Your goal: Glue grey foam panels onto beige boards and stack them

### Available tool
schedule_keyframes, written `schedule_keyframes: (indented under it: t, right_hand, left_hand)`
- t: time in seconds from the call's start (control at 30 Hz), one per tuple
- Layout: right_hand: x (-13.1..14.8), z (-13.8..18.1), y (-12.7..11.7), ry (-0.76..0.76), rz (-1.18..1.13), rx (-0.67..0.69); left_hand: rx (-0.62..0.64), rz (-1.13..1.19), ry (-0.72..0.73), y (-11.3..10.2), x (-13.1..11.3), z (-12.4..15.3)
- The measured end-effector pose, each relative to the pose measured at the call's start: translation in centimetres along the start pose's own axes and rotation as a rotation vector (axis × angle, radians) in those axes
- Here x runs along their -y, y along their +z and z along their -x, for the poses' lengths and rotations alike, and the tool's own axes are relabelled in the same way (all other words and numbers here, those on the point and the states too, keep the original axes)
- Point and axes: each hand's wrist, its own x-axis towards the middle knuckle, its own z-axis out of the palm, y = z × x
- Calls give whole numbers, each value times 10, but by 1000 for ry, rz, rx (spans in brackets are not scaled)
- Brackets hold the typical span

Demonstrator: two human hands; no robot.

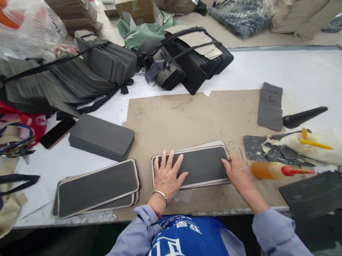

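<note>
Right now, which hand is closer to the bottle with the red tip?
Right. The right hand is just left of the bottle, at the right end of the dark panel. The left hand is farther away, resting on the panel's left part.

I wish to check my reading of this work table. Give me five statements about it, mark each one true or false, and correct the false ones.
1. The left hand rests on a dark panel with a pale border. True.
2. The right hand is holding the orange bottle. False: it touches the right end of that panel.
3. A phone lies to the left of the stack of plain grey pieces. True.
4. The orange bottle stands upright. False: it lies on its side.
5. A pale bracelet is on the left wrist. True.
</note>
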Motion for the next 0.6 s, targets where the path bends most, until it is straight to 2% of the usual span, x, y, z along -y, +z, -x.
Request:
schedule_keyframes:
  t: [0.2, 0.6]
  right_hand:
    - [-3, 0, -1, -9, -16, 20]
    - [-5, 0, -7, 19, -19, 51]
  left_hand:
    - [94, -37, -25, 11, 2, -1]
    - [117, -27, -17, 13, 3, -2]
